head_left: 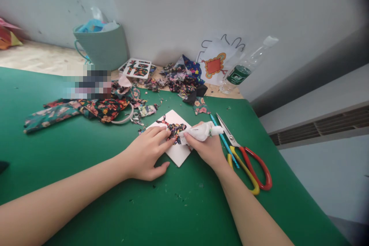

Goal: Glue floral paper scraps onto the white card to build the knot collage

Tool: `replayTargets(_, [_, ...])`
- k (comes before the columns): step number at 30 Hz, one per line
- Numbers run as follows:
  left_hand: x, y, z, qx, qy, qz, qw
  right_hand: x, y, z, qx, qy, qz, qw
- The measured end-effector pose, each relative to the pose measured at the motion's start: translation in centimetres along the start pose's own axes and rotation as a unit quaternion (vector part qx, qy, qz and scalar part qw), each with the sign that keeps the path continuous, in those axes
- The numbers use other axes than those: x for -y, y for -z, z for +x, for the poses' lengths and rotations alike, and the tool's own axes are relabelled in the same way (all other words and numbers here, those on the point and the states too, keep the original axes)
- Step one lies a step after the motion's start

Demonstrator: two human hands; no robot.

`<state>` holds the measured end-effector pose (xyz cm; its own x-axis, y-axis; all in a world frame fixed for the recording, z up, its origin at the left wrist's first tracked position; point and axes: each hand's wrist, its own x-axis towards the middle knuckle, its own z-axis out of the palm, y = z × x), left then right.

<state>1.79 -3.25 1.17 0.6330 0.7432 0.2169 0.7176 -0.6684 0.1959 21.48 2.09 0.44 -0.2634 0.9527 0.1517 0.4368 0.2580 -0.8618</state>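
Observation:
A white square card (179, 156) lies turned cornerwise on the green table, with dark floral fabric scraps (175, 131) covering its middle. My left hand (150, 152) rests flat over the card's left side, fingers stretched out and tips touching the fabric. Across the card, my right hand (209, 148) grips a crumpled white squeeze tube (198, 132). The tube's capped end points right, and its flat end is over the card. Right of that hand lie a blue pencil-like stick (226, 144) and scissors (245, 161) with one red and one yellow handle.
Floral cloth (100, 110) and a white ring (126, 117) lie at left. Behind are a fabric pile (184, 77), cards with floral patterns (137, 68), a coloured drawing (215, 65), a tilted plastic bottle (242, 71) and a green basket (102, 48) against the wall.

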Motion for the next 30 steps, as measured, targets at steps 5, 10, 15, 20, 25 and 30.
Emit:
replayTargets(5, [-0.05, 0.07, -0.04, -0.002, -0.001, -0.003, 1.0, 0.31, -0.28, 0.04, 0.011, 0.019, -0.007, 1.0])
replayTargets(10, [-0.05, -0.01, -0.01, 0.0, -0.003, -0.005, 1.0, 0.53, -0.59, 0.14, -0.014, 0.02, -0.017, 1.0])
replayTargets(15, [0.05, -0.16, 0.0, 0.002, -0.001, -0.006, 1.0, 0.72, -0.96, 0.0, -0.018, 0.01, -0.039, 0.999])
replayTargets(20, [0.09, -0.11, -0.02, -0.006, -0.006, -0.009, 1.0, 0.61, -0.98, -0.12, -0.016, 0.007, -0.066, 0.998])
replayTargets(25, [0.03, 0.0, -0.03, -0.011, -0.006, -0.013, 1.0, 0.05, -0.83, -0.15, -0.046, -0.014, -0.044, 0.998])
replayTargets(30, [0.0, 0.04, -0.04, -0.006, -0.005, -0.012, 1.0, -0.12, -0.71, -0.1, -0.045, -0.016, -0.032, 0.998])
